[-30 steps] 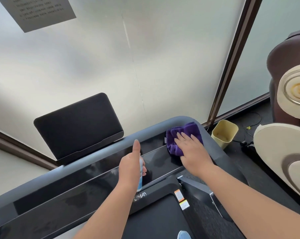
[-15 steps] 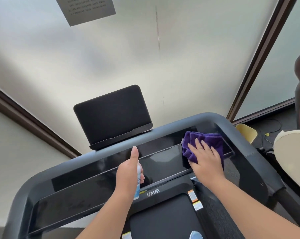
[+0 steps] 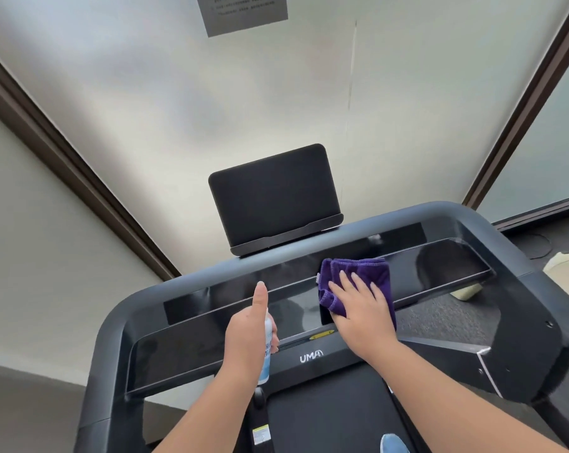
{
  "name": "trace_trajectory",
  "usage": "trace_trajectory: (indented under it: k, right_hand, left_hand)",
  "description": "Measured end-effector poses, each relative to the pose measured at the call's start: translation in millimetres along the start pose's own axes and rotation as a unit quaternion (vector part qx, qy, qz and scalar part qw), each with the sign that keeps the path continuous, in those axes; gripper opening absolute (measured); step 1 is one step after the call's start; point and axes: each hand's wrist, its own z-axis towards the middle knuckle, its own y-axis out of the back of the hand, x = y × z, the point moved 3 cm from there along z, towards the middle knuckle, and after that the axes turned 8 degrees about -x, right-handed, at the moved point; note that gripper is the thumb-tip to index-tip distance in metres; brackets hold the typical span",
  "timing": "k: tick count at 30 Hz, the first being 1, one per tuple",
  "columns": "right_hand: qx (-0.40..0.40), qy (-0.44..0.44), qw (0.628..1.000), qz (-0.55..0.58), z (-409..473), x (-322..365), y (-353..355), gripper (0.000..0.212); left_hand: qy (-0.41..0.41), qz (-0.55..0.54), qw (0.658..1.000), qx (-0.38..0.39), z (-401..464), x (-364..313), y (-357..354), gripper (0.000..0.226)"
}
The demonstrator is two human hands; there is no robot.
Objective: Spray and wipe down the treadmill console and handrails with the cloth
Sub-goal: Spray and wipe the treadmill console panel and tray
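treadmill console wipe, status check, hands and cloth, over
Left hand grips spray bottle, index finger raised. Right hand flat, pressing purple cloth on glossy console panel. Nothing blocking the panel.

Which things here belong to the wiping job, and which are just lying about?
In use:
purple cloth under the right hand
spray bottle held in the left hand
treadmill console
handrail

Lying about:
black tablet stand
notice on the glass
cream bin
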Motion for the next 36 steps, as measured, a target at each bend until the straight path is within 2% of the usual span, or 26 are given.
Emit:
trace_trajectory:
  k: [3, 8, 12, 18, 21, 24, 26, 28, 31, 32, 34, 36]
  right_hand:
    - [0.001, 0.021, 1.0, 0.019, -12.4, -3.4, 2.9, 0.063]
    - [-0.005, 0.019, 0.999, 0.04, -20.0, -37.4, 16.5, 0.062]
    - [-0.012, 0.006, 0.999, 0.036, -16.9, -86.9, 34.2, 0.063]
    - [-0.036, -0.046, 0.998, 0.024, 6.1, -189.7, 70.5, 0.059]
    - [-0.035, -0.07, 0.996, 0.034, 28.4, -210.3, 77.9, 0.055]
    - [-0.061, -0.113, 0.989, 0.071, 42.9, -197.8, 71.3, 0.052]
    - [-0.075, -0.167, 0.973, 0.137, 55.3, -183.2, 65.9, 0.056]
    - [-0.066, -0.227, 0.941, 0.244, 74.0, -163.1, 62.8, 0.062]
    - [-0.07, -0.281, 0.872, 0.394, 109.1, -121.1, 60.1, 0.068]
    - [-0.059, -0.274, 0.875, 0.395, 119.5, -101.7, 58.6, 0.07]
    - [-0.026, -0.213, 0.925, 0.313, 130.2, -60.2, 48.3, 0.067]
    - [-0.033, -0.141, 0.965, 0.219, 125.3, -25.5, 31.5, 0.064]
  left_hand:
    - [-0.011, 0.011, 1.0, 0.008, -7.8, -4.5, -12.4, 0.087]
    - [-0.012, 0.022, 1.0, 0.005, -16.9, -9.7, -49.5, 0.08]
    - [-0.013, 0.034, 0.999, 0.013, -25.6, -17.2, -95.7, 0.08]
    - [-0.005, -0.001, 1.0, -0.025, -35.7, -23.3, -158.3, 0.076]
    - [0.007, -0.017, 1.0, -0.025, -38.3, -22.9, -168.4, 0.078]
    - [0.019, -0.027, 0.998, -0.046, -36.6, -20.0, -156.1, 0.077]
    - [0.023, -0.04, 0.997, -0.069, -34.5, -17.4, -139.3, 0.075]
    - [0.021, -0.044, 0.995, -0.086, -32.2, -16.2, -118.2, 0.076]
    - [0.013, -0.038, 0.994, -0.101, -29.1, -15.8, -84.6, 0.077]
    - [0.01, -0.037, 0.994, -0.106, -28.0, -15.2, -72.7, 0.078]
    - [0.008, -0.039, 0.992, -0.117, -26.7, -12.8, -49.4, 0.078]
    - [0.007, -0.037, 0.992, -0.124, -25.3, -8.3, -27.2, 0.079]
